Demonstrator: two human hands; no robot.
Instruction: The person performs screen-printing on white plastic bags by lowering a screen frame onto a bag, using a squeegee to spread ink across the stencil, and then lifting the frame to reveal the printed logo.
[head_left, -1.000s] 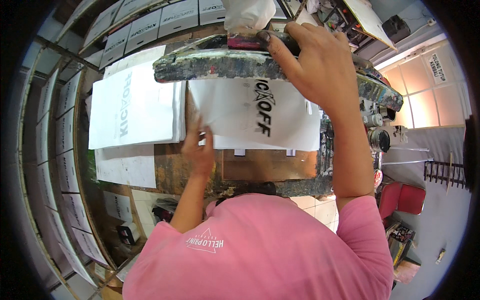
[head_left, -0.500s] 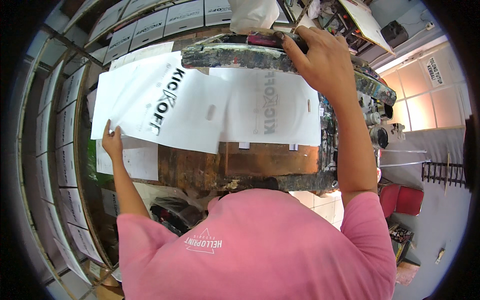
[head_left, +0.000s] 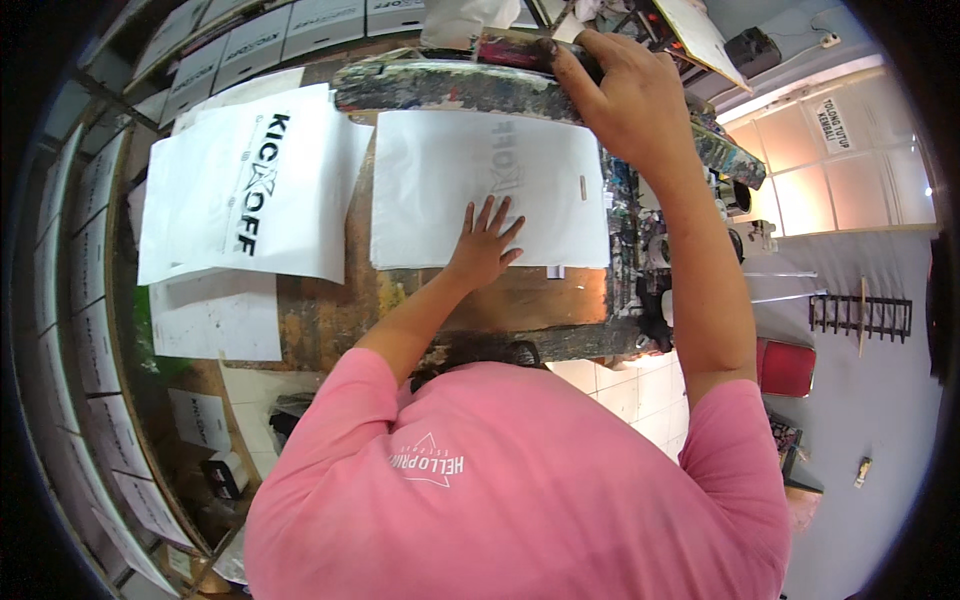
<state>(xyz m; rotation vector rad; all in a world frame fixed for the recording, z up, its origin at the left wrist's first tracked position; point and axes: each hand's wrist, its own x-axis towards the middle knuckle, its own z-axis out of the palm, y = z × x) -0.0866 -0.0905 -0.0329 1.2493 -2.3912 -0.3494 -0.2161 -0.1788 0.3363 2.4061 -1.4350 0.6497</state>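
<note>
Upper R: blk boxy item (head_left: pixel 752 52), paned window (head_left: pixel 805 198) w/ light behind, white sign (head_left: pixel 833 125) w/ blk print on it. Mid R: blk toothed rack (head_left: pixel 860 317) on grey wall (head_left: pixel 850 405), red chair (head_left: pixel 785 368) below-L. Lower ctr-R: pale floor tiles (head_left: pixel 648 402). Lower L: dk box (head_left: pixel 222 476).

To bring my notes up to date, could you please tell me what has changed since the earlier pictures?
The sheet with bold black print moved left, off the white pile to the left side of the table. The left hand let go of it and came back right, now spread over the white pile. The right hand stayed at the paint-stained frame.
</note>
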